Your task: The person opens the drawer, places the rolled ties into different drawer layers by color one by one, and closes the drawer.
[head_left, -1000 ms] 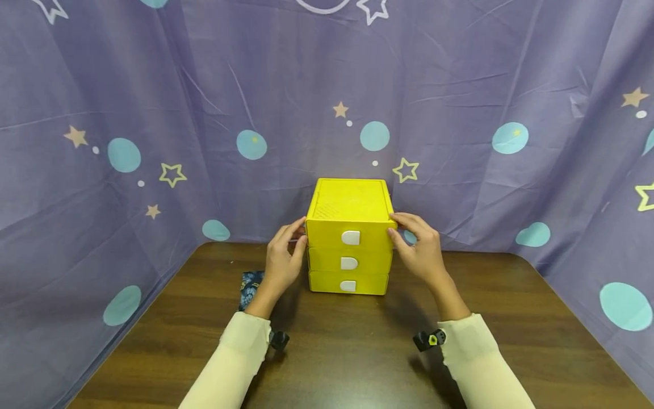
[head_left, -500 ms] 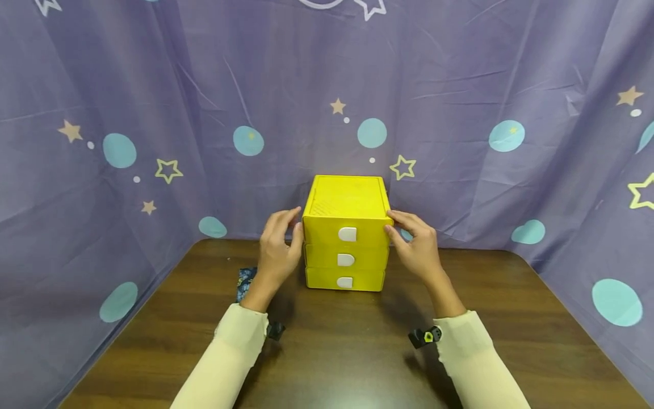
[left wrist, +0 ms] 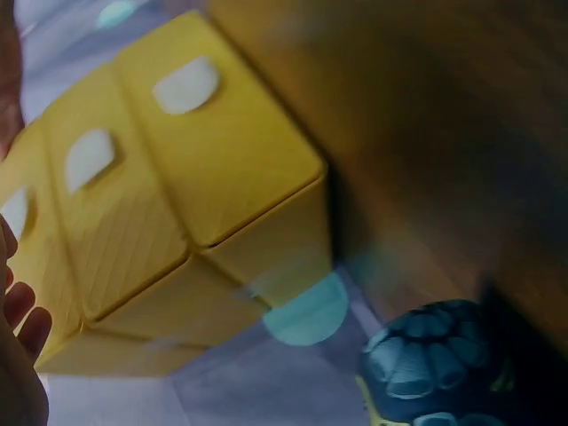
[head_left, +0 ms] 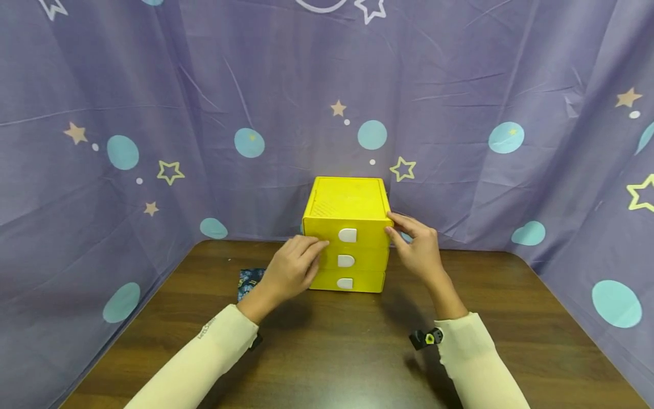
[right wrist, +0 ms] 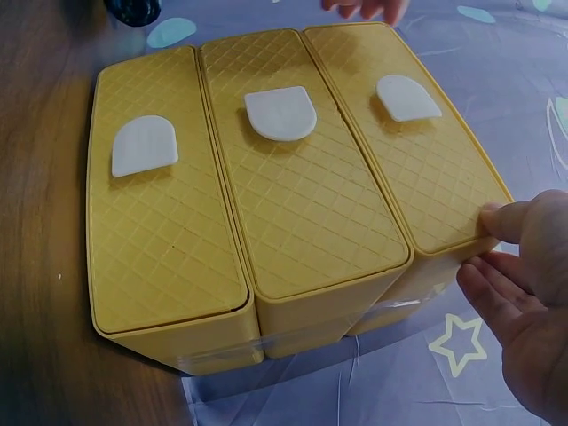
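Observation:
A yellow three-drawer box (head_left: 352, 199) with white half-round handles stands upright on the table, all its drawers closed. My right hand (head_left: 419, 247) holds the top drawer's right corner. In the right wrist view the thumb (right wrist: 508, 222) lies on the front face, with the fingers round the side. My left hand (head_left: 291, 270) hovers before the left part of the front, fingers slightly bent and pointing toward the top white handle (head_left: 347, 235). It holds nothing; the left wrist view catches its fingertips (left wrist: 34, 333) at the left edge. Whether they touch the front, I cannot tell.
A dark blue patterned cloth item (head_left: 249, 280) lies on the brown wooden table (head_left: 337, 352), left of the box and partly behind my left wrist. A purple curtain (head_left: 286, 85) with stars and dots hangs close behind the box.
My left hand has left the box's left side and swung right and down in front of the drawers. My right hand stays at the right corner, and the box stands as before.

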Motion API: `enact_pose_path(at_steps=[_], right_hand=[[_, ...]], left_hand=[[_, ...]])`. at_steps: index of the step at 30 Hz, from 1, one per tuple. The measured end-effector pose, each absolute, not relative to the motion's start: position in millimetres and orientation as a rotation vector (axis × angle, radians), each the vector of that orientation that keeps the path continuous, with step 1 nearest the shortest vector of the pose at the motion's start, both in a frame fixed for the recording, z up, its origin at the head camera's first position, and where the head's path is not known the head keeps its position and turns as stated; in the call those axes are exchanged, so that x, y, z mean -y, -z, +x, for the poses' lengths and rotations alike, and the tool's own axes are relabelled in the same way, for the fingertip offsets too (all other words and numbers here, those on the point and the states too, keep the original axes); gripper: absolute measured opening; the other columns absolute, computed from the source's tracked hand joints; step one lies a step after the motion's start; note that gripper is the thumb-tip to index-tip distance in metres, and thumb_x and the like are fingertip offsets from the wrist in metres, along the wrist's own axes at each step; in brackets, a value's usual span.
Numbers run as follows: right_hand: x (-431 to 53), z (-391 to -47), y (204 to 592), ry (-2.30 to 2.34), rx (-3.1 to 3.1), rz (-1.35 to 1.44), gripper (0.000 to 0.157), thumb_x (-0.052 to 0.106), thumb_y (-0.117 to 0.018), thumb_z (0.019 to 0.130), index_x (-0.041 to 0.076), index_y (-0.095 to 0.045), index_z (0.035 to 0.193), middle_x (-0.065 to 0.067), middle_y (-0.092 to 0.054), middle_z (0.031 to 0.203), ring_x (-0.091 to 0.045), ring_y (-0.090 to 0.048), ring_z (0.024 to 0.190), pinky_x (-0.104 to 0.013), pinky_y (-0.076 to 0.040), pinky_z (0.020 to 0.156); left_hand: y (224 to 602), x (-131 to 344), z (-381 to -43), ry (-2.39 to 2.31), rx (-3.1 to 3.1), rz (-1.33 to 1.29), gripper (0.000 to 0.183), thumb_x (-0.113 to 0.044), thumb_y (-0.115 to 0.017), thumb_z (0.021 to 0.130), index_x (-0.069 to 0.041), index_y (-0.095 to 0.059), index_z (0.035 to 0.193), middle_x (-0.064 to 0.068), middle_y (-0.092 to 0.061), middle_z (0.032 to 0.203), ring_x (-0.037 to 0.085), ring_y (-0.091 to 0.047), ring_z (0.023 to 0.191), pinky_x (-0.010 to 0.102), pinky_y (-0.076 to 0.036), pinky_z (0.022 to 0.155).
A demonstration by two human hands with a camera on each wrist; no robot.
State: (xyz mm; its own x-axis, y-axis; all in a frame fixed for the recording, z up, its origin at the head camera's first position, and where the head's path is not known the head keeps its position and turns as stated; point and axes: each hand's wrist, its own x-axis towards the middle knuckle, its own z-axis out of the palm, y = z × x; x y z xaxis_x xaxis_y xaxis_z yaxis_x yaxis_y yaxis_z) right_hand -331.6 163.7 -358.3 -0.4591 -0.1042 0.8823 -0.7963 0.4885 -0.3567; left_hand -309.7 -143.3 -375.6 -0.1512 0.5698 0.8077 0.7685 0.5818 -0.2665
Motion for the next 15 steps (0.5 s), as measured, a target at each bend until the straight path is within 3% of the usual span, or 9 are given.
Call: enact_pose_path(at_steps=[7, 15], right_hand=[[-163, -331, 357, -1.017, 1.892, 0.756, 0.033, -0.002, -0.078, 0.088, -0.002, -0.074, 0.121, -0.017, -0.075, 0.113, -0.028, -0.075, 0.09, -0.038, -0.06, 0.084], [-164, -328, 357, -1.034, 1.932, 0.739, 0.033, 0.001, -0.077, 0.09, 0.0, -0.074, 0.123, -0.016, -0.074, 0.117, -0.026, -0.075, 0.093, -0.034, -0.059, 0.086]], left_hand=[[396, 137, -309, 0.089, 1.88, -1.255, 0.032, -0.006, -0.066, 0.088, -0.002, -0.068, 0.12, 0.011, -0.065, 0.111, 0.026, -0.063, 0.096, 0.037, -0.056, 0.08], [410, 125, -307, -0.233, 1.992, -1.363, 0.032, -0.016, -0.065, 0.093, -0.009, -0.068, 0.124, 0.007, -0.064, 0.121, 0.024, -0.059, 0.102, 0.034, -0.052, 0.085]])
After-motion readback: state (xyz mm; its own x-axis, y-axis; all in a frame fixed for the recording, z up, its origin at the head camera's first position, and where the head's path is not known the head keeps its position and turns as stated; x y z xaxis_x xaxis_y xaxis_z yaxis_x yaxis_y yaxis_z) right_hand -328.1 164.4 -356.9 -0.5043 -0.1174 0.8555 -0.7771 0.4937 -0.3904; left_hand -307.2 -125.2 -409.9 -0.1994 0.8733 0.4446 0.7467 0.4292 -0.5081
